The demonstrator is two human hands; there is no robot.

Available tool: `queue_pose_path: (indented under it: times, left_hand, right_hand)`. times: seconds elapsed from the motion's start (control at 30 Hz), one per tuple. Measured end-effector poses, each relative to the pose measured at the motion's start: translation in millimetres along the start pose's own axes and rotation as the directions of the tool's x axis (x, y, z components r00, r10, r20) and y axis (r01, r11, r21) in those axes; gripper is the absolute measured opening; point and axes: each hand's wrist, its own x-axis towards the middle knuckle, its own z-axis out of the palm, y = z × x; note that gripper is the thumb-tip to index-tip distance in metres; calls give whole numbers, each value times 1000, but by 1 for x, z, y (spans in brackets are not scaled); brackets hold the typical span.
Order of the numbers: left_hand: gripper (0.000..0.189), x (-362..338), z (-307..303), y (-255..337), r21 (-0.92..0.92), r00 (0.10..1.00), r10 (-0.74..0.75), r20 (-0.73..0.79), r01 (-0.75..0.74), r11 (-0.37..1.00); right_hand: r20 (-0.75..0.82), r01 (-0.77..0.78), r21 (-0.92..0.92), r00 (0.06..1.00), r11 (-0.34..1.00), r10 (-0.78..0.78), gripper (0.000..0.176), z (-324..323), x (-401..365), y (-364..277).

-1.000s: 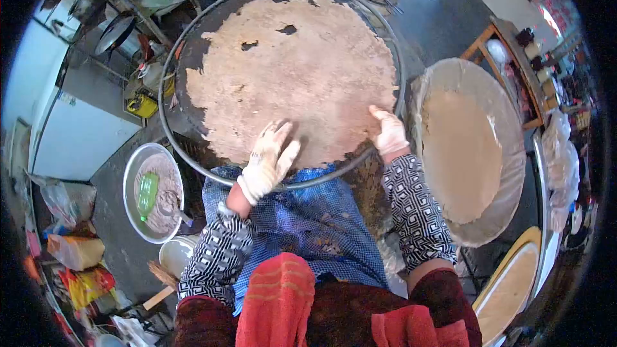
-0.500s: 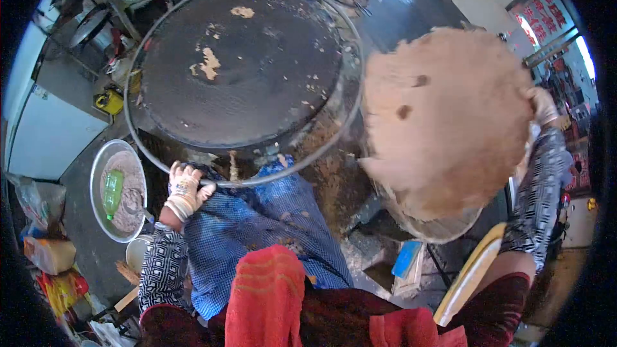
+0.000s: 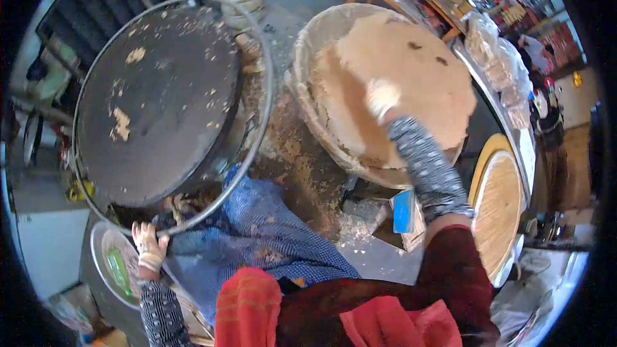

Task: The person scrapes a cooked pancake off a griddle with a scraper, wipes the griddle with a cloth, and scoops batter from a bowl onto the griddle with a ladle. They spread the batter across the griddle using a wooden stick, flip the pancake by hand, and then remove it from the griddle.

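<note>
The thin round flatbread (image 3: 418, 71) lies spread on the wide shallow basket (image 3: 301, 87) to the right of the griddle (image 3: 160, 103). It sits flat and nearly centred, its far edge reaching the basket's rim, probably so that so large and brittle a sheet is borne across its whole width rather than hanging. The right hand (image 3: 381, 98), in a pale glove, rests on the near part of the sheet with the arm stretched well forward and across the body, the patterned sleeve running down toward the camera. The glove is blurred, so I cannot tell whether its fingers lie flat or pinch the bread. The left hand (image 3: 150, 244) is drawn back low at the person's side, its gloved fingers curled shut around the metal hoop (image 3: 260, 119) that rings the griddle – a brace, it seems, for the long reach to the right. The griddle's dark face is bare but for pale scraps and crumbs. Just below the left hand stands a metal bowl (image 3: 99, 254) with a green bottle (image 3: 119, 271) in it, and a blue checked apron (image 3: 257, 231) hangs between the arms.
</note>
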Motion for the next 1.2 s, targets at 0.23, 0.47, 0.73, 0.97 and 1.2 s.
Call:
queue_pose_path:
  times: [0.23,0.47,0.73,0.97,1.2]
  left_hand:
    - [43,2,-15,-12,0,996,-2,93,2,1000]
    - [38,3,-21,-6,46,989,-37,144,31,998]
    - [38,4,-13,26,117,986,-109,128,94,989]
    - [42,65,-37,176,79,1000,10,22,-12,997]
    - [58,167,-42,332,-344,930,157,-332,-274,898]
  right_hand:
    - [509,-270,319,858,908,77,26,98,-56,-85]
    - [460,-354,393,875,849,152,25,97,-26,-84]
    - [444,-349,786,893,510,-74,45,31,-46,-82]
    - [-340,-90,877,580,472,741,20,14,-241,-13]
    - [519,-896,326,436,301,735,99,109,-363,-3]
